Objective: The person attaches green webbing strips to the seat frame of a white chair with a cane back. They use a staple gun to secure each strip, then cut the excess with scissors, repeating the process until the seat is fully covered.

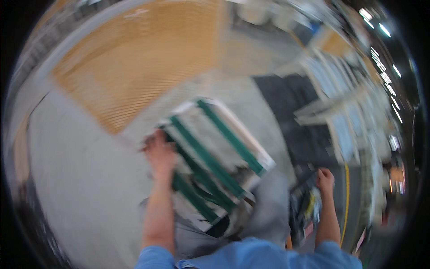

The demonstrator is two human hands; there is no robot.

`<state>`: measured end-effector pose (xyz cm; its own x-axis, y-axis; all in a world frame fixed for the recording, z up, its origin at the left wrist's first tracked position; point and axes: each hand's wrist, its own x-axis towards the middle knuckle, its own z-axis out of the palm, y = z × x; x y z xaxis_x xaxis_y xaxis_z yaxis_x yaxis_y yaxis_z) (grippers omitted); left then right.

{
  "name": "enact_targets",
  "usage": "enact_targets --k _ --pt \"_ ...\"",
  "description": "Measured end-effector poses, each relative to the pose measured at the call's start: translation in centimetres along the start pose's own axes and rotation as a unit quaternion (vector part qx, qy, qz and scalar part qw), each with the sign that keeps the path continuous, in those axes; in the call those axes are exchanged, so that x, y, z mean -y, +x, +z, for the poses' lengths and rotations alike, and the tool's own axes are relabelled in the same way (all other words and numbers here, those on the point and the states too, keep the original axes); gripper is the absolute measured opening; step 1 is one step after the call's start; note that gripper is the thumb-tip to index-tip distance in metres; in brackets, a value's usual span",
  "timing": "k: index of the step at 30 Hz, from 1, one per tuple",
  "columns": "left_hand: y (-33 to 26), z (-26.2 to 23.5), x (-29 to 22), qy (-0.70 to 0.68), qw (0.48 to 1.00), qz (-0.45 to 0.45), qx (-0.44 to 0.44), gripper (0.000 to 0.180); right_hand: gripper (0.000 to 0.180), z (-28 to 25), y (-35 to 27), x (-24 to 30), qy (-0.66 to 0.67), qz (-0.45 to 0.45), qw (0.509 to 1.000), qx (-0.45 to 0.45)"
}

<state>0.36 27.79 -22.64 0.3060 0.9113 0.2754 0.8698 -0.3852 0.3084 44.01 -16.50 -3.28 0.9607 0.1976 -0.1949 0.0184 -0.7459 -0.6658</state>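
Left hand (160, 152) on the green-striped white frame (215, 157), right hand (325, 178) apart; grip indiscernible through blur.

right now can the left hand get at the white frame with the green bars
Probably yes: the left hand already lies against the left edge of the white frame with green bars, nothing between them, though motion blur hides the grip.

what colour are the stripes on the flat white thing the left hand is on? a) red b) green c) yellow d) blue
b: the left hand rests on the upper-left edge of a flat white panel crossed by several dark green bands; the frame is motion-blurred, but the colour reads clearly.
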Motion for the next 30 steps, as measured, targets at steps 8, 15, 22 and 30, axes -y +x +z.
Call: enact_targets --k 8,15,22,30 --pt "0.5 1.0 -2.4 0.031 0.985 -0.086 0.148 0.077 0.044 -10.7 -6.0 -16.4 -0.248 0.075 0.959 -0.11" --pt "1.3 -1.2 -0.6 -0.03 0.981 -0.1 0.164 0.084 0.031 -3.9 -4.6 -18.9 -0.088 0.083 0.991 -0.053" --pt "1.2 -3.0 -1.1 -0.041 0.983 -0.103 0.149 0.081 0.054 -4.5 -4.8 -17.2 -0.051 0.072 0.992 -0.09" --pt "-0.1 -2.0 -0.5 -0.04 0.985 -0.106 0.131 0.084 0.051 0.8 -6.5 3.8 0.134 -0.047 0.978 0.155"
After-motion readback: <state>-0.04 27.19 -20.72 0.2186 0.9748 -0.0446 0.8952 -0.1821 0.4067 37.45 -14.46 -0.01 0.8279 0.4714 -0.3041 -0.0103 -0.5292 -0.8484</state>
